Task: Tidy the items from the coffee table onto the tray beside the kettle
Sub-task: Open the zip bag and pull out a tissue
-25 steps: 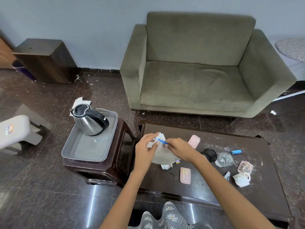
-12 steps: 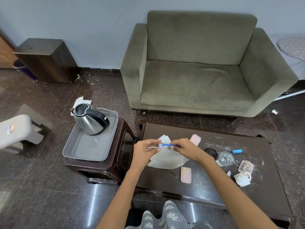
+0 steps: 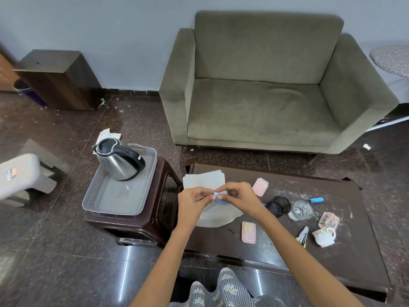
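Head view: my left hand [image 3: 194,199] and right hand [image 3: 238,194] meet above the counter [image 3: 276,247], fingers [image 3: 218,197] curled, pinching a small blue item [image 3: 218,194] between them, probably to steady it. The tray [image 3: 115,200] lies well left, the kettle [image 3: 119,159] on it.

Shiny steel kettle [image 3: 118,163], matt plastic tray [image 3: 106,202], glossy floor [image 3: 66,273], perhaps velvety cloth sofa [image 3: 265,103].

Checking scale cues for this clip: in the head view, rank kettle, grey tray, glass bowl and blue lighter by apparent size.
1. grey tray
2. kettle
3. glass bowl
4. blue lighter
The gaps are plain; none looks alike.
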Demonstrator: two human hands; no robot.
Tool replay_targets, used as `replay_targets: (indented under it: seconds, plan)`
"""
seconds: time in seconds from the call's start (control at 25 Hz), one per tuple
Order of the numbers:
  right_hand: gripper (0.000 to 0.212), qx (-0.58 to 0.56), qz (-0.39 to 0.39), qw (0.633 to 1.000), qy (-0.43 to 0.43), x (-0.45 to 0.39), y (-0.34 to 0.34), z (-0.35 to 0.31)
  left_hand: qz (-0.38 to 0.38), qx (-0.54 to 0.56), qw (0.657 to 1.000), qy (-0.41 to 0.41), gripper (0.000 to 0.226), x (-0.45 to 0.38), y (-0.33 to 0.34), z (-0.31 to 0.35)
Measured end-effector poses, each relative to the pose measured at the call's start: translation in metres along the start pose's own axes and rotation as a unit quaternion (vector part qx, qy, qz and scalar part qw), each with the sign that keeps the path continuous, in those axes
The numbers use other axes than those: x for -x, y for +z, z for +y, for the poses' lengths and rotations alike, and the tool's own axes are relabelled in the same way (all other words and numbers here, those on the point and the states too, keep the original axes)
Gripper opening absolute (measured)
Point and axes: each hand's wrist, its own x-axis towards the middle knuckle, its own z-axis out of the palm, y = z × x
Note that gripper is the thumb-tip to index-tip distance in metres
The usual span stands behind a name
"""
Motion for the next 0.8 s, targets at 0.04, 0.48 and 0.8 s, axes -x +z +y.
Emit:
replay_targets:
  seconds: [0.04,0.48,0.8]
  plan:
    - [0.011,-0.002,0.001,1.0,0.003,0.0,0.001,0.001,-0.001,-0.001,1.0,0.0,0.01,-0.001,0.0,0.0]
    - [0.026,-0.082,-0.054,0.991,0.095,-0.001,-0.006,0.007,-0.041,-0.038,0.998,-0.004,0.007,-0.001,0.007,0.007]
    - [0.012,-0.004,-0.047,0.992,0.119,0.007,-0.026,0.026,-0.015,-0.037,0.999,-0.014,0.011,-0.002,0.025,0.0]
